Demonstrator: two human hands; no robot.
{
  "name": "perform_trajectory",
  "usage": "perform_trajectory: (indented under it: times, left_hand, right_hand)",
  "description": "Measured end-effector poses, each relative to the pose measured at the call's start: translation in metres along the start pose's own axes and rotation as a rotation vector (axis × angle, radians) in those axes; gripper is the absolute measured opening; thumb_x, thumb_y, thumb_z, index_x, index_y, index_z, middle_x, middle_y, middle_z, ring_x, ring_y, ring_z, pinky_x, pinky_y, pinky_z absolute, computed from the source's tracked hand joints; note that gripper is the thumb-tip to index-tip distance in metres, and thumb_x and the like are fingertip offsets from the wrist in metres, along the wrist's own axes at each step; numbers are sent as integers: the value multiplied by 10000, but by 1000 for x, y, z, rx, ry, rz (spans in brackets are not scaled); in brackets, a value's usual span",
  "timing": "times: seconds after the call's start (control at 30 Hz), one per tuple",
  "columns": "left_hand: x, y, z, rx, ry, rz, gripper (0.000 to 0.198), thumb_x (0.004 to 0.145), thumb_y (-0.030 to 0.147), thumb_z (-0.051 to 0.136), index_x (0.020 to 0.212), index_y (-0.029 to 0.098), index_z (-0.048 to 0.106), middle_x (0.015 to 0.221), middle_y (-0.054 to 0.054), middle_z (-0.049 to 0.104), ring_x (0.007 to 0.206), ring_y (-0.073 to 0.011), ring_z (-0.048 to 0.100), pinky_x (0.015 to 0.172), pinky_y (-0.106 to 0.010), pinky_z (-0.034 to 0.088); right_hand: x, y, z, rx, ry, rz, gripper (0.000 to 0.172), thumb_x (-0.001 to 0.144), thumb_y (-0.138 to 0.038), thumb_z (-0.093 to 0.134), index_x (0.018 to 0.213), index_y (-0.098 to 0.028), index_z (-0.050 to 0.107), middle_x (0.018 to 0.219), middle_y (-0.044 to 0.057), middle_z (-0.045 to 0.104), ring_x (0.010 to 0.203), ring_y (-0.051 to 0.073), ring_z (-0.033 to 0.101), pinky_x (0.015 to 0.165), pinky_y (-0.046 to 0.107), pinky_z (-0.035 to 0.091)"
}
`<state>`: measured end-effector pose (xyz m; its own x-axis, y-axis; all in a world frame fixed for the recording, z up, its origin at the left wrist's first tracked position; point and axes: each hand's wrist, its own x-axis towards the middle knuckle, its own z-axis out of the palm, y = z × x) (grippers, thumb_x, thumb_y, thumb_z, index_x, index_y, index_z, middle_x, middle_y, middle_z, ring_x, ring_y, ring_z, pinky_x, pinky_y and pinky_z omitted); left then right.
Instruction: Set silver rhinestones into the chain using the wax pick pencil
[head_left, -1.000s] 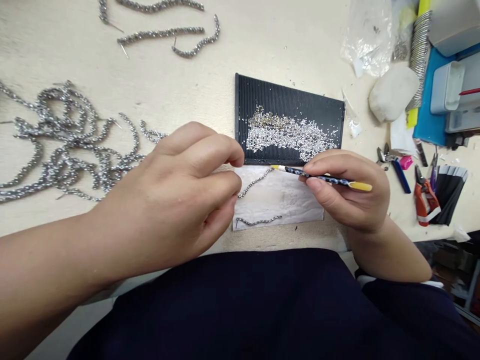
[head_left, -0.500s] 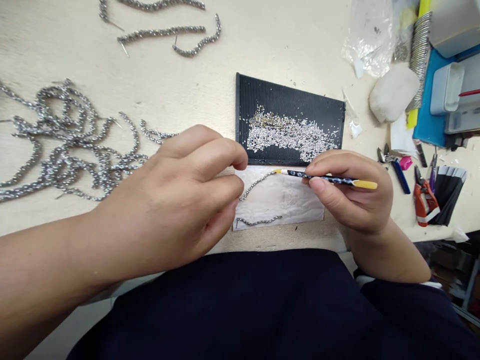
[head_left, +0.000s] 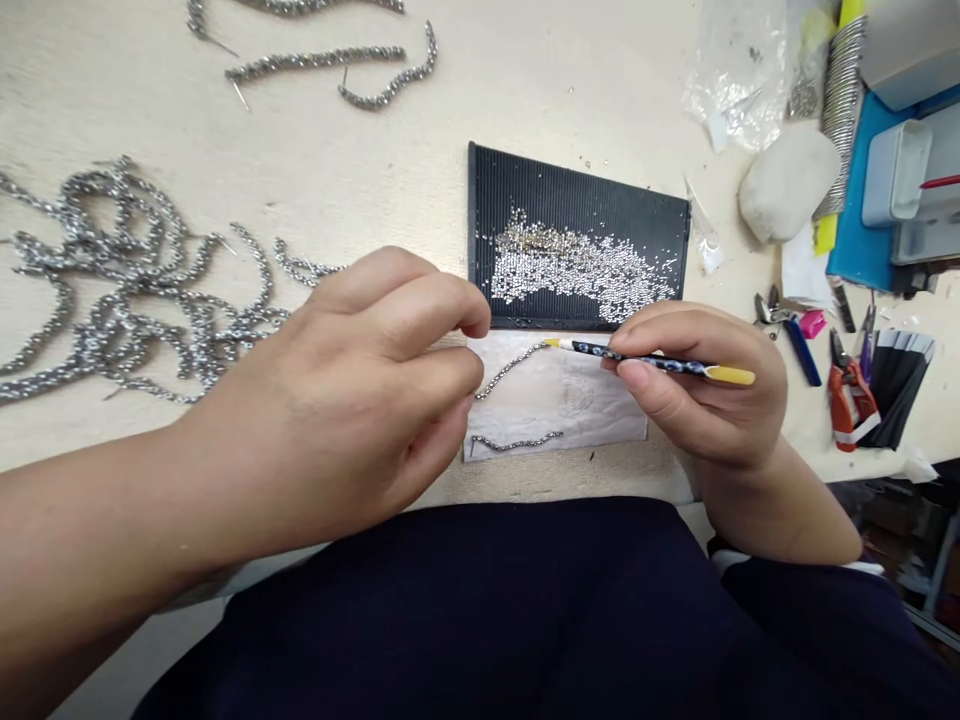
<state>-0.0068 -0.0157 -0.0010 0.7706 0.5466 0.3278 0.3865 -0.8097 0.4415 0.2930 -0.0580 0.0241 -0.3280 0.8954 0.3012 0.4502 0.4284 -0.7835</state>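
Pinching bead strand (head_left: pixel 510 368) at its 8 o'clock end: left hand (head_left: pixel 352 400). Right hand (head_left: pixel 697 390) grips pen (head_left: pixel 652 362), tip at 2 o'clock end. Strand looks light, floppy, fragile; hold by ends.

Left hand (head_left: pixel 360 400) pinching a beaded strand (head_left: pixel 510 367); right hand (head_left: pixel 705 390) holding a picker pencil (head_left: pixel 652 360) (tip at strand) below black bead tray (head_left: pixel 577 185)

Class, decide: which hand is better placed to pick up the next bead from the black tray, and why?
Probably the right hand: it holds the pen, whose tip is close to the beads on the tray. The left hand is busy pinching the strand.
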Motion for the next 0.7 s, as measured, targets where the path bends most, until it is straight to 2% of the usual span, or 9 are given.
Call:
perform_trajectory:
  times: [0.43, 0.7]
  left_hand:
    - [-4, -1, 3, 37, -2, -37, 304, 1099, 272, 471, 858, 191, 637, 1191, -42, 608, 1135, -235, 618, 929, -450, 632]
    - [-4, -2, 2, 36, -10, -44, 318, 1114, 295, 455, 873, 206, 643, 1186, -42, 586, 1138, -243, 614, 946, -474, 638]
  right_hand:
    - [-1, 0, -1, 8, 2, 5, 209, 959, -146, 813, 1129, -264, 839, 937, 36, 838, 832, 200, 802, 734, 334, 688]
    - [-1, 1, -3, 21, 2, -8, 207, 940, -123, 826, 1116, -231, 843, 927, 48, 839, 830, 198, 806, 737, 316, 680]
